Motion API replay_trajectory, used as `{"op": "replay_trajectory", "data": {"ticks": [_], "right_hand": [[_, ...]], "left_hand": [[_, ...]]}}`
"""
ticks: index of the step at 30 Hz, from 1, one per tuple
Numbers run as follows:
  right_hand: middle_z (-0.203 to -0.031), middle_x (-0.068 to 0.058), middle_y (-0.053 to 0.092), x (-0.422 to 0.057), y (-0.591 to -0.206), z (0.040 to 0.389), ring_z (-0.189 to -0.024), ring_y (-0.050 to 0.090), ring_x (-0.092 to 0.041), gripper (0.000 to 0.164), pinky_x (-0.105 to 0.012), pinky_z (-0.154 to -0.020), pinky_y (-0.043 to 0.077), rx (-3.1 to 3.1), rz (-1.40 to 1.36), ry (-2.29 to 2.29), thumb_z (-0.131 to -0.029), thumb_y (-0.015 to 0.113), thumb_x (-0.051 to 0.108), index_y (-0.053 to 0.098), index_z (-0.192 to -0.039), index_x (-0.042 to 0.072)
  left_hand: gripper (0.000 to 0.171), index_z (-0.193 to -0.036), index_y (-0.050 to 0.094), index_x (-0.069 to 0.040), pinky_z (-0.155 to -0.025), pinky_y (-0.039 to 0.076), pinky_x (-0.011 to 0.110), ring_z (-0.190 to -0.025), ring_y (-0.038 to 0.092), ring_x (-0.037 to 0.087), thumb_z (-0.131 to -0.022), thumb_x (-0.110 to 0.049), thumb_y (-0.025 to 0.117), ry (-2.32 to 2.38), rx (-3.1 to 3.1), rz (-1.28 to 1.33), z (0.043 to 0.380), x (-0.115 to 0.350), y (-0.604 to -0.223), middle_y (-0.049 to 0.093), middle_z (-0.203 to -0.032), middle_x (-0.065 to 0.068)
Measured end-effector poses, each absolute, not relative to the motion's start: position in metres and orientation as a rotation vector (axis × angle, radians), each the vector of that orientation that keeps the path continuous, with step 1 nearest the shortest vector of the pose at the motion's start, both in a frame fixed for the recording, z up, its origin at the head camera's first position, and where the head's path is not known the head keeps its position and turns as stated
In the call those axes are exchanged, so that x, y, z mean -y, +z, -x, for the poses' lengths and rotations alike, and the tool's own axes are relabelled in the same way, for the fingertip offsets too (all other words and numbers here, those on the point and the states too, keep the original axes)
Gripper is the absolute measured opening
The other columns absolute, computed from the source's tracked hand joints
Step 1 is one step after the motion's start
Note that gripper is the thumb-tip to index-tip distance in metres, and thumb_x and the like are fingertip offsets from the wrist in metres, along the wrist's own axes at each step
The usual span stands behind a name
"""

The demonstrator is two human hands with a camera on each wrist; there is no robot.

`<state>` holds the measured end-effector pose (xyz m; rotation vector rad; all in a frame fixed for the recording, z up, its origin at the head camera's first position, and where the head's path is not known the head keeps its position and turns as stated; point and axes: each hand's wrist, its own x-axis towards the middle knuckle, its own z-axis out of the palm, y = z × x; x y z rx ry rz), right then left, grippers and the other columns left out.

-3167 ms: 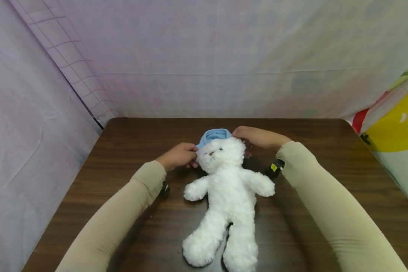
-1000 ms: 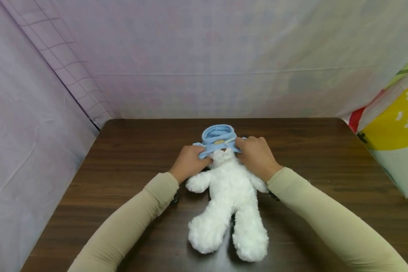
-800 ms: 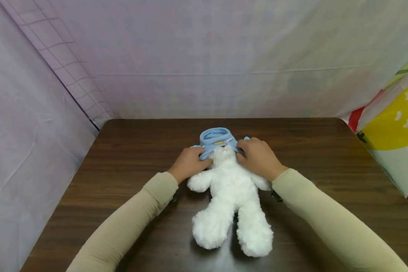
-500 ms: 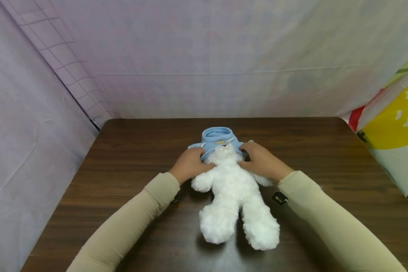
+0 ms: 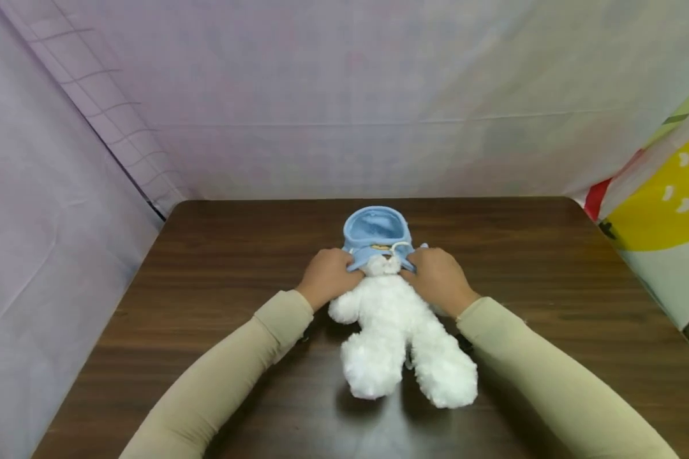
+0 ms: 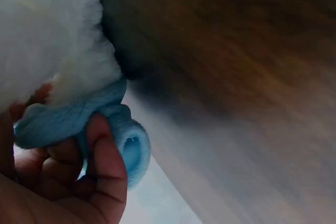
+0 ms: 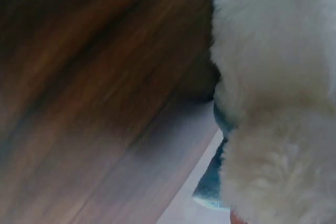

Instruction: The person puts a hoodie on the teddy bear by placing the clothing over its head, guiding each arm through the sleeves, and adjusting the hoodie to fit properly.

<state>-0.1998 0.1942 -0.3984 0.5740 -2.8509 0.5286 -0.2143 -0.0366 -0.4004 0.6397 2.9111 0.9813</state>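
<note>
Near the middle of the dark wood-grained bench, a white plush bear is laid face up, its head pointed to 12 o'clock and its 2 legs spread toward 5 and 7 o'clock. The upper part of the head is covered by a small blue garment, below which the muzzle is left showing. The garment's wide round collar is turned toward 12 o'clock, and a yellow badge and a white cord are carried on its front. At its 8 o'clock side the hem is held by the left hand; this grip is drawn in tight, and in the left wrist view the cloth is seen pinched by curled fingers, with a tube-like garment sleeve just beside them. At the 4 o'clock side the hem is held by the right hand, its grip likewise closed on the cloth, though its fingertips are partly hidden. Both forearms are covered by beige sleeves, reached in from 7 and 5 o'clock. Behind the bench, at 12 o'clock, a pale curtain is hung; at 2 o'clock a yellow pattern is seen.
</note>
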Motion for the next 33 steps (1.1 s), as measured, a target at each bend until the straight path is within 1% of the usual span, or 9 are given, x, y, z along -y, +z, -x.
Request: {"op": "replay_trajectory", "data": {"ticks": [6,10,12,14,17,20,23,27,33], "right_hand": [[-0.058,-0.002,0.04,-0.192,-0.397,0.197,-0.053,0.041,-0.019,0.039,-0.035,-0.048,0.033,2.815,-0.548,0.48,-0.09,0.072,0.018,0.047,-0.06,0.015],[-0.092,-0.014,0.058,-0.196,-0.396,0.194,-0.08,0.057,-0.029,0.021,-0.042,-0.069,0.049,2.804,-0.617,0.51,-0.094,0.069,0.02,0.065,-0.097,-0.001],[-0.114,-0.02,0.058,-0.199,-0.393,0.192,-0.099,0.058,-0.034,0.039,-0.048,-0.083,0.049,2.83,-0.637,0.599,-0.097,0.066,0.024,0.06,-0.12,-0.007],[-0.13,-0.024,0.054,-0.203,-0.387,0.189,-0.115,0.055,-0.038,0.055,-0.053,-0.093,0.046,2.887,-0.645,0.715,-0.098,0.064,0.03,0.051,-0.136,-0.008],[-0.147,-0.024,0.042,-0.208,-0.377,0.183,-0.132,0.044,-0.039,0.078,-0.057,-0.102,0.039,3.012,-0.673,0.869,-0.096,0.064,0.044,0.036,-0.149,-0.005],[-0.155,-0.024,0.03,-0.211,-0.371,0.178,-0.141,0.031,-0.041,0.092,-0.06,-0.108,0.031,3.104,-0.733,0.921,-0.093,0.066,0.052,0.025,-0.154,-0.003],[-0.155,-0.025,0.029,-0.21,-0.373,0.176,-0.141,0.03,-0.041,0.092,-0.059,-0.108,0.032,3.1,-0.779,0.927,-0.091,0.071,0.045,0.024,-0.154,-0.005],[-0.146,-0.029,0.041,-0.207,-0.385,0.175,-0.133,0.043,-0.041,0.082,-0.056,-0.104,0.039,2.998,-0.81,0.898,-0.09,0.077,0.03,0.034,-0.147,-0.011],[-0.11,-0.015,0.06,-0.204,-0.398,0.177,-0.099,0.056,-0.03,0.055,-0.045,-0.085,0.047,2.823,-0.854,0.811,-0.084,0.083,0.022,0.053,-0.122,-0.004]], "left_hand": [[0.043,-0.061,0.029,-0.018,-0.051,0.021,0.026,-0.052,0.017,0.009,-0.09,-0.015,0.06,0.943,-2.919,-0.691,0.213,0.036,-0.398,0.02,-0.056,-0.005],[0.037,-0.07,0.044,-0.01,-0.054,0.034,0.031,-0.054,0.036,0.017,-0.096,-0.028,0.063,1.001,-2.855,-0.723,0.206,0.037,-0.39,0.039,-0.061,0.004],[0.037,-0.088,0.058,-0.004,-0.065,0.044,0.034,-0.071,0.051,0.022,-0.095,-0.04,0.065,0.983,-2.823,-0.711,0.201,0.037,-0.385,0.054,-0.08,0.009],[0.056,-0.114,0.06,0.0,-0.081,0.048,0.04,-0.098,0.055,0.027,-0.093,-0.051,0.064,0.929,-2.795,-0.705,0.195,0.036,-0.382,0.059,-0.108,0.015],[0.084,-0.147,0.042,-0.004,-0.104,0.041,0.045,-0.133,0.04,0.032,-0.089,-0.06,0.064,0.861,-2.759,-0.69,0.188,0.034,-0.378,0.042,-0.144,0.016],[0.092,-0.155,0.031,-0.006,-0.111,0.033,0.048,-0.143,0.028,0.033,-0.088,-0.06,0.066,0.845,-2.733,-0.703,0.185,0.034,-0.378,0.03,-0.155,0.017],[0.095,-0.156,0.029,-0.006,-0.111,0.032,0.05,-0.143,0.029,0.035,-0.087,-0.058,0.068,0.829,-2.724,-0.748,0.184,0.033,-0.379,0.031,-0.154,0.018],[0.089,-0.15,0.037,-0.002,-0.11,0.034,0.048,-0.138,0.036,0.033,-0.087,-0.053,0.072,0.815,-2.749,-0.808,0.185,0.032,-0.383,0.042,-0.148,0.016],[0.06,-0.13,0.057,-0.004,-0.105,0.037,0.043,-0.125,0.045,0.032,-0.089,-0.043,0.075,0.79,-2.842,-0.955,0.184,0.032,-0.39,0.058,-0.128,0.011]]}}
